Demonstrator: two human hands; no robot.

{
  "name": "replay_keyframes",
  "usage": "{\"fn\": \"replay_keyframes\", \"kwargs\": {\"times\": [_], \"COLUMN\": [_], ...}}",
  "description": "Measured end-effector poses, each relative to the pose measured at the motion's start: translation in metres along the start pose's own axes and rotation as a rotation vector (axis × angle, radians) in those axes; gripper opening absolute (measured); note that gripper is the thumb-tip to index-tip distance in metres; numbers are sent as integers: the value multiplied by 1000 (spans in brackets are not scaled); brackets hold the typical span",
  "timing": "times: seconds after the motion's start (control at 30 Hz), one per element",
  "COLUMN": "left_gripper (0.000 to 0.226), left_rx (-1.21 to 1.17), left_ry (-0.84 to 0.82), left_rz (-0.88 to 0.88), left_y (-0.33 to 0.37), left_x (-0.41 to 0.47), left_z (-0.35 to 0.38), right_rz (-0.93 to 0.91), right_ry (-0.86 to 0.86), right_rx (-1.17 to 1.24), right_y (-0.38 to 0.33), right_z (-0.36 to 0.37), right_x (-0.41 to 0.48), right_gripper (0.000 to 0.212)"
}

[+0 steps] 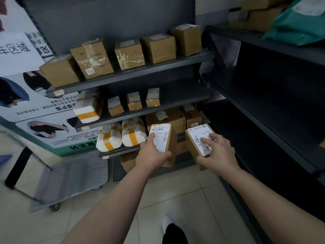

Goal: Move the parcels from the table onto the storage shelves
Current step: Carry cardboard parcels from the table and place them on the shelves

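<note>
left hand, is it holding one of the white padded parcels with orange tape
No, the left hand grips a small brown cardboard box with a white shipping label.

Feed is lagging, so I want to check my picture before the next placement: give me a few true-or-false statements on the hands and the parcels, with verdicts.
1. Each hand holds a small labelled box: the left hand grips the left box, the right hand grips the right box. True.
2. The top visible row holds white padded parcels. False: five brown cartons stand there.
3. Two white parcels with yellow tape lie on the shelf to the left of the left box. True.
4. The green bag lies on the floor. False: it sits high on the right-hand rack.
</note>
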State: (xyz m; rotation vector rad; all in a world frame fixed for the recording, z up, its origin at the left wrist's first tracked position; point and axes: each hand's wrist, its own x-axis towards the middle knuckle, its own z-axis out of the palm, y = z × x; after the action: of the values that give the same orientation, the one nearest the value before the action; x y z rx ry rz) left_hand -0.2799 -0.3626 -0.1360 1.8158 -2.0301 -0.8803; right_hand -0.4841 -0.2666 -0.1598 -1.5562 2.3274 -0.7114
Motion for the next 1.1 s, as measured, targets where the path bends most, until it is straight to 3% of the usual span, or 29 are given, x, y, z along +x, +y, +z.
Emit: {"fn": "replay_keyframes", "kwargs": {"times": [0.47, 0.7, 0.93, 1.1], "left_gripper": [100, 100, 99, 99], "left_rx": [110, 45, 152, 226], "left_ry": [-46, -82, -35, -28], "left_rz": [82, 13, 2, -101], "left_y": [81, 106, 132, 153], "left_x": [263, 342, 400, 434], "left_z": [7, 16, 36, 63], "right_rz": [92, 79, -35, -40], "right_ry": [39, 3, -46, -99], "right_rx": [-26, 1, 40, 40], "right_y": [-11, 5, 29, 49], "right_z": [25, 31, 30, 40], "right_x": [235, 331, 416, 461], "right_gripper": [75, 72, 71, 72]}}
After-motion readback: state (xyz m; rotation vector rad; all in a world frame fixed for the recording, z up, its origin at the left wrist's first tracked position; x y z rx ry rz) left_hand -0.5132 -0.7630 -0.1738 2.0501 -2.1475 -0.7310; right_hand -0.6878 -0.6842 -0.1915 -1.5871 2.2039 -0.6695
